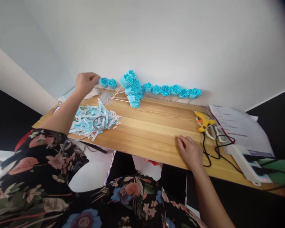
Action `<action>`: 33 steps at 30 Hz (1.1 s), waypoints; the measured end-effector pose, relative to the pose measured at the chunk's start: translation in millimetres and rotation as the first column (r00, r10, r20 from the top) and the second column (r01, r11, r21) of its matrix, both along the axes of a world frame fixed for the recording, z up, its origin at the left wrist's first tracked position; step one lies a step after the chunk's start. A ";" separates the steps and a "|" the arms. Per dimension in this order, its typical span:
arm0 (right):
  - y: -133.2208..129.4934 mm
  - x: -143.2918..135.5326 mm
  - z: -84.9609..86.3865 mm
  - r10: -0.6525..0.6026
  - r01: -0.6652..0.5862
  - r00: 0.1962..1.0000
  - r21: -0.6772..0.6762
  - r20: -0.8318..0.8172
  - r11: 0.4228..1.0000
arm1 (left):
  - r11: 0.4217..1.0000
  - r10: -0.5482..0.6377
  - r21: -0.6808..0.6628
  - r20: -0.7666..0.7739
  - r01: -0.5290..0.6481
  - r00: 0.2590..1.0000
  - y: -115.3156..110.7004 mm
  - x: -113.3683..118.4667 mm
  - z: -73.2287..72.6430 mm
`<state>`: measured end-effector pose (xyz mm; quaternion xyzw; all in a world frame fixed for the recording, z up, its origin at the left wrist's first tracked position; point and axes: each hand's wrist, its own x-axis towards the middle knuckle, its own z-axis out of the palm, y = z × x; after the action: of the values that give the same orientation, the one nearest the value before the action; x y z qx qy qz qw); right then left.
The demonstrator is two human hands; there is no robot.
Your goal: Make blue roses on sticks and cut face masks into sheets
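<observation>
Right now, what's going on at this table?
The person's left hand is at the left end of a row of blue flowers; whether it grips one is unclear. The right hand, loosely curled, is at the table, near a yellow glue gun. A cluster of flowers on sticks lies mid-row, behind scattered paper strips.

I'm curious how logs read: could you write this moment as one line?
left hand: beside blue flowers | right hand: curled, on table | glue gun: table's right side | paper strips: piled, left side
</observation>
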<state>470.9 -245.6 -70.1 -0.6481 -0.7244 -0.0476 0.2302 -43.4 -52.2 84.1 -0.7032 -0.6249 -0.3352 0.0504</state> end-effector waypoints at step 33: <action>2.5 4.3 -2.0 -0.067 0.069 0.995 -0.023 0.073 0.997 | 0.881 0.345 -0.317 -0.078 -0.352 0.935 101.2 -195.2 -107.8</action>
<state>475.2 -243.1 -72.1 -0.6732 -0.7102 -0.0694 0.1938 -238.6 49.0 -23.6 -0.5811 -0.7873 -0.2062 -0.0011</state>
